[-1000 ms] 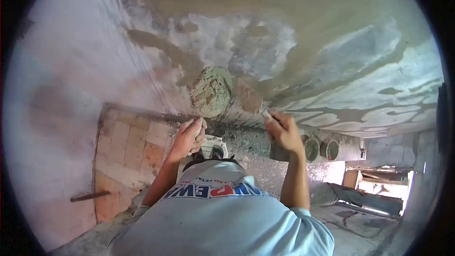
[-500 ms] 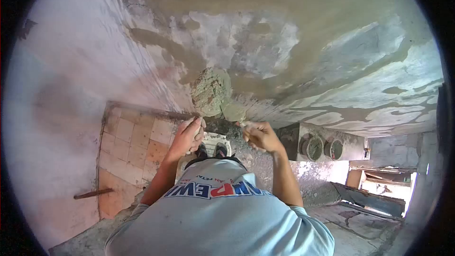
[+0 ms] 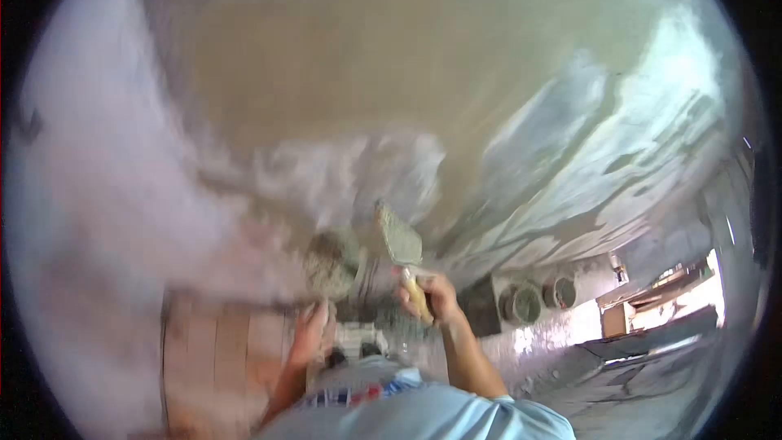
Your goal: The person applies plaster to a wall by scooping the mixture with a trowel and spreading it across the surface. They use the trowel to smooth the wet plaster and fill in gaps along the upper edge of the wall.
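Observation:
My right hand point(image 3: 436, 297) is closed around the yellowish handle of a pointed trowel point(image 3: 400, 236). The blade is smeared with grey-green mortar and its tip points up toward the wall. My left hand point(image 3: 313, 328) is closed at the lower edge of a mortar-covered board point(image 3: 334, 265), blurred by motion. Mortar hides most of the board, and its exact shape does not show. The trowel is to the right of the board and apart from it. In front of both is the wall point(image 3: 326, 57), with damp brown plaster above and bare pale patches lower down.
A pale side wall point(image 3: 90, 195) rises on the left, above a tiled surface point(image 3: 228, 350). Two round openings point(image 3: 523, 305) show in a block at the right. Farther right are wooden pieces point(image 3: 617, 319) near a bright opening. My feet point(image 3: 371, 349) are below.
My view has tilted up, showing more of the wall. The trowel has come away from the mortar on the board and turned upward. My left hand still holds the board.

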Available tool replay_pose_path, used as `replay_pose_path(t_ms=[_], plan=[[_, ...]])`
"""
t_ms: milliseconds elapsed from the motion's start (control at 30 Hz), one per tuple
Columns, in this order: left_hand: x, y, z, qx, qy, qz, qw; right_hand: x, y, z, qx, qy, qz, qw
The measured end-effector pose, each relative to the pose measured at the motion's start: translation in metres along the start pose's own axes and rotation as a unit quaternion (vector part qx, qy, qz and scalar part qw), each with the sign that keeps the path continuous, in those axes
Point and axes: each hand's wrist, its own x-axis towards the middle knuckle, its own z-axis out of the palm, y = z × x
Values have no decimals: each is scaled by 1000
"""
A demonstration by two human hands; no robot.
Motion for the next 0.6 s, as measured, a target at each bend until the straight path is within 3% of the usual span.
replay_pose_path(t_ms=[67,100,200,300,400,467,500,600], plan=[[0,-4,-2,-13,-17,32,999,10,-37,10,-62,21,-93,994],[32,-37,-26,-22,-12,73,997,15,-62,19,-55,11,-126,990],[15,-14,-12,-228,-2,-99,969,24,-139,53,-17,-6,-253,967],[-22,20,9,-79,-22,-60,995,25,-223,91,-130,54,-373,917],[-4,2,-4,-123,-31,-43,991,36,-303,104,-221,116,-465,849],[16,-19,-26,-98,-89,25,991,37,-350,120,-210,136,-483,839],[21,-24,-31,-85,-119,58,988,42,-371,123,-260,165,-516,799],[0,-11,-12,-52,3,78,996,54,-411,141,-391,243,-576,676]])
